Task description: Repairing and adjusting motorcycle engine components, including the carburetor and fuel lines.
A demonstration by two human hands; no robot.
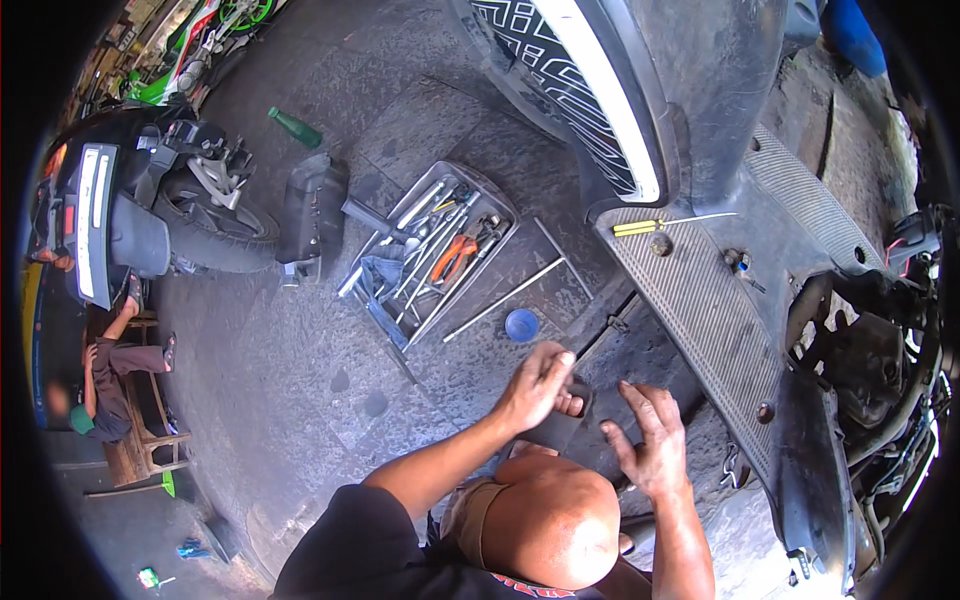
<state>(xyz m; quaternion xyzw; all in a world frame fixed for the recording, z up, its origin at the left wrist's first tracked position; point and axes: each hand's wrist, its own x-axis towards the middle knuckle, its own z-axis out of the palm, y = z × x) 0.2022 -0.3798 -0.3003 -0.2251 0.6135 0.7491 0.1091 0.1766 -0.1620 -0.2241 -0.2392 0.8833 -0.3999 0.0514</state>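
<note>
My left hand [538,385] is closed on the top edge of a dark flat part [562,428] held just above my bent knee [550,515]. My right hand [652,440] hovers beside that part with its fingers spread and holds nothing; whether it touches the part is unclear. Both hands are next to the ribbed grey footboard [700,300] of a stripped scooter. A small blue round cup [521,324] lies on the concrete just beyond my left hand.
A grey tool tray [505,205] holds several wrenches and orange-handled pliers [452,258]. A long metal rod [505,298] lies beside it. A yellow-handled screwdriver [640,227] rests on the footboard. A black cover [312,210], green bottle [295,127], second scooter [150,210] and seated person [110,385] are on the left.
</note>
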